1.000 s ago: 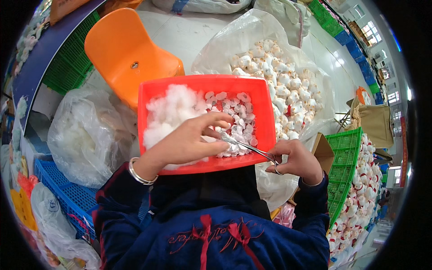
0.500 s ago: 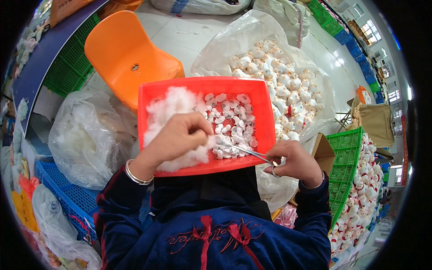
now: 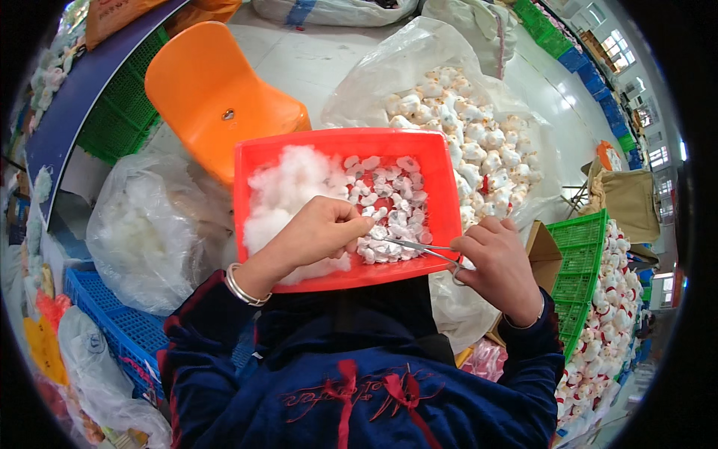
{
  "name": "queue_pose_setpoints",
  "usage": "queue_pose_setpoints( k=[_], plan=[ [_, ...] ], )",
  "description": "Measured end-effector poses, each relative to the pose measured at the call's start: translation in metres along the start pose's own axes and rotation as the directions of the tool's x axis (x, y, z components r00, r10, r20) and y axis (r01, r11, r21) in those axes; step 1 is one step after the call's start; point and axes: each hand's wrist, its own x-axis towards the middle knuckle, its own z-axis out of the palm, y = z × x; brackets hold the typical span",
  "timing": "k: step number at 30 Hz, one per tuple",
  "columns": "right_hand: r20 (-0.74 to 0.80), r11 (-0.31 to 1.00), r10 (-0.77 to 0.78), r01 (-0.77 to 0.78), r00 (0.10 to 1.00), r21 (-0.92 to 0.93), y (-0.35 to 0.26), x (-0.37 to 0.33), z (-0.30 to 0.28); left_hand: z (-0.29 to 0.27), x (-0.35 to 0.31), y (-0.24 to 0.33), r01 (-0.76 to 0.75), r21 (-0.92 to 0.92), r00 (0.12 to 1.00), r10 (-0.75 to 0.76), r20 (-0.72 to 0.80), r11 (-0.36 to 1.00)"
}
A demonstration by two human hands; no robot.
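Observation:
A red tray (image 3: 307,141) lies across my lap, with a heap of white stuffing fluff (image 3: 295,176) on its left side. On its right side are many small white fabric pieces (image 3: 400,213). My left hand (image 3: 325,228) is closed in a pinch over the tray, on what looks like one small white piece at the fingertips, mostly covered by them. My right hand (image 3: 490,262) grips ring-handled metal forceps (image 3: 419,245) at the tray's right edge. Their slim tips point left and meet the spot where my left fingers pinch.
An orange chair (image 3: 217,97) stands beyond the tray. A large clear bag (image 3: 359,82) holds many small white plush pieces (image 3: 486,150). Left are a bag of fluff (image 3: 142,232) and a blue crate (image 3: 120,314); right, a green crate (image 3: 580,277) beside more plush toys (image 3: 598,329).
My left hand has shifted slightly right, over the fabric pieces. My right hand has turned, its back now showing more, with the forceps still in it.

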Motion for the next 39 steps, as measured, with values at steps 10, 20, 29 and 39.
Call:
queue_pose_setpoints(
  k=[10,20,29,39],
  plan=[
    [0.161,0.972,0.070,-0.104,0.984,0.209,-0.004,-0.004,0.005,0.001,0.001,-0.019,-0.137,-0.342,0.989,0.108,-0.101,0.930],
    [0.129,0.886,0.127,-0.171,0.983,0.431,-0.002,-0.003,0.032,0.018,-0.006,-0.016,-0.208,-0.419,0.971,0.137,-0.194,0.883],
    [0.124,0.876,0.114,-0.159,0.986,0.456,-0.002,-0.001,0.037,0.020,-0.006,-0.022,-0.255,-0.399,0.961,0.184,-0.208,0.881],
    [0.145,0.680,0.135,-0.198,0.980,0.706,-0.006,0.002,0.054,0.027,-0.005,-0.024,-0.234,-0.447,0.962,0.140,-0.233,0.864]
  ],
)
